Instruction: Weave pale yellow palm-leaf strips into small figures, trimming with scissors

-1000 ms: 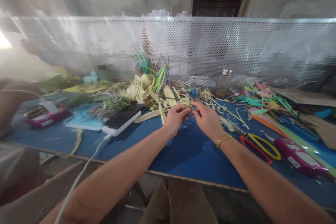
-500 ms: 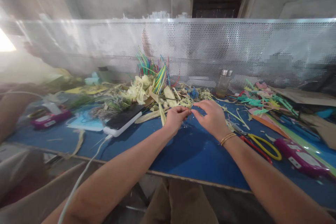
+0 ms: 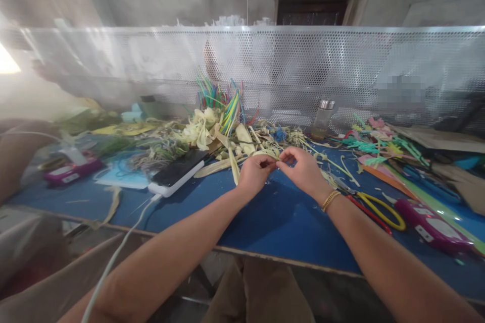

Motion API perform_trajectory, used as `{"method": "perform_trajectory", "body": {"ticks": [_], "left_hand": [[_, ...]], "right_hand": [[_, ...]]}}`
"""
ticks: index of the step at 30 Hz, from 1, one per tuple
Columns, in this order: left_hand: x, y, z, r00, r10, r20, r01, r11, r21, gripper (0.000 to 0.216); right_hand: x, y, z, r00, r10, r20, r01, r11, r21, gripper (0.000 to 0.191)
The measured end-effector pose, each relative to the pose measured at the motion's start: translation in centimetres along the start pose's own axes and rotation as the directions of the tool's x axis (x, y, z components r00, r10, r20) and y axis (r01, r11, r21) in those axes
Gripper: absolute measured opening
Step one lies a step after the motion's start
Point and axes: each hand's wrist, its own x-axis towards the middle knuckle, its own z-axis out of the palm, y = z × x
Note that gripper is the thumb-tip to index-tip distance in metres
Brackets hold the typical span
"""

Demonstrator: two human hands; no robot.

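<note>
Over the blue table (image 3: 265,227), my left hand (image 3: 255,174) is closed in a pinch, thumb against fingers. My right hand (image 3: 301,171), with a gold bracelet at the wrist, meets it fingertip to fingertip, also pinching. What they hold is too small and hidden to make out. Pale green husk strips (image 3: 268,152) show right behind the fingertips; whether they are in my grip I cannot tell. A heap of dried husk pieces (image 3: 244,136) lies just beyond my hands, with a cream husk flower (image 3: 200,128) at its left.
Scissors with red and yellow handles (image 3: 381,209) and a purple power strip (image 3: 434,224) lie right. A phone (image 3: 180,169) on a white power bank with a cable lies left. A glass bottle (image 3: 322,118) stands before the perforated metal screen (image 3: 288,60). Another person's arm (image 3: 22,161) is far left.
My right hand's fingers have curled in more, and it has come slightly lower. My left hand has shifted a little, its fingertips still meeting the right. The table things have stayed put.
</note>
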Motion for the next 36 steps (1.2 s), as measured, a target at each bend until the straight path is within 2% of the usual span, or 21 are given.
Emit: {"method": "perform_trajectory", "body": {"ticks": [4, 7, 11, 13, 14, 15, 16, 18, 19, 20, 22, 23, 24, 26, 28, 30, 33, 36], "left_hand": [[0.0, 0.0, -0.2, 1.0, -0.012, 0.026, 0.011, 0.999, 0.038, 0.01], [-0.1, 0.0, -0.3, 0.999, 0.0, 0.044, -0.003, 0.998, 0.066, 0.012], [0.1, -0.1, -0.2, 0.996, -0.085, 0.042, 0.087, 0.995, -0.048, 0.018], [0.2, 0.0, 0.0, 0.985, -0.166, 0.051, 0.172, 0.97, -0.17, 0.021], [0.2, 0.1, 0.1, 0.979, -0.198, 0.049, 0.204, 0.95, -0.236, 0.022], [0.2, 0.2, 0.2, 0.974, -0.222, 0.043, 0.225, 0.928, -0.297, 0.021], [0.2, 0.4, 0.2, 0.971, -0.236, 0.033, 0.233, 0.908, -0.348, 0.021], [0.2, 0.7, 0.3, 0.971, -0.24, 0.004, 0.221, 0.883, -0.414, 0.018], [0.2, 0.9, 0.3, 0.972, -0.234, -0.01, 0.207, 0.88, -0.427, 0.017], [0.2, 1.0, 0.3, 0.974, -0.224, -0.023, 0.193, 0.882, -0.43, 0.017], [0.2, 1.3, 0.3, 0.979, -0.201, -0.041, 0.164, 0.889, -0.428, 0.017], [0.1, 1.3, 0.2, 0.98, -0.193, -0.044, 0.156, 0.89, -0.429, 0.017], [0.1, 1.4, 0.2, 0.981, -0.188, -0.043, 0.152, 0.889, -0.432, 0.018], [0.1, 1.5, 0.1, 0.982, -0.184, -0.03, 0.153, 0.886, -0.438, 0.019], [0.0, 1.6, 0.1, 0.983, -0.182, -0.009, 0.16, 0.884, -0.439, 0.02], [0.0, 1.7, 0.1, 0.982, -0.188, 0.005, 0.17, 0.878, -0.446, 0.02], [-0.1, 1.7, 0.1, 0.975, -0.22, 0.021, 0.203, 0.852, -0.482, 0.021], [-0.2, 1.5, 0.2, 0.97, -0.243, 0.024, 0.22, 0.825, -0.52, 0.022]], "right_hand": [[0.0, 0.6, 0.1, 0.971, 0.158, 0.182, -0.202, 0.946, 0.255, 0.016], [0.1, 0.4, 0.1, 0.944, 0.212, 0.252, -0.298, 0.874, 0.384, 0.018], [0.3, -0.6, -0.8, 0.954, 0.209, 0.213, -0.295, 0.77, 0.565, 0.02], [0.3, -1.4, -2.3, 0.965, 0.156, 0.213, -0.257, 0.742, 0.62, 0.02], [0.3, -1.7, -3.3, 0.961, 0.097, 0.259, -0.243, 0.742, 0.625, 0.022], [0.2, -2.0, -4.4, 0.933, 0.009, 0.361, -0.251, 0.734, 0.631, 0.026], [0.2, -2.1, -5.4, 0.872, -0.116, 0.475, -0.253, 0.724, 0.642, 0.036], [0.2, -1.9, -6.9, 0.691, -0.292, 0.661, -0.275, 0.739, 0.615, 0.063], [0.2, -1.6, -7.2, 0.687, -0.284, 0.669, -0.267, 0.757, 0.596, 0.066], [0.3, -1.2, -7.1, 0.765, -0.216, 0.607, -0.242, 0.776, 0.582, 0.06], [0.5, -0.4, -6.1, 0.933, -0.032, 0.359, -0.159, 0.859, 0.487, 0.039], [0.6, -0.1, -5.3, 0.976, 0.014, 0.218, -0.101, 0.913, 0.396, 0.03], [0.7, 0.1, -4.4, 0.993, 0.004, 0.117, -0.037, 0.959, 0.279, 0.024], [0.7, 0.2, -2.7, 0.993, -0.118, 0.029, 0.116, 0.991, 0.071, 0.02], [0.6, -0.1, -1.7, 0.97, -0.243, 0.034, 0.244, 0.967, -0.073, 0.021], [0.4, -0.4, -1.2, 0.948, -0.315, 0.04, 0.317, 0.935, -0.161, 0.021], [0.0, -0.9, -0.9, 0.939, -0.343, 0.007, 0.334, 0.912, -0.236, 0.018], [-0.2, -1.1, -0.5, 0.952, -0.304, -0.022, 0.29, 0.925, -0.246, 0.015]]}}
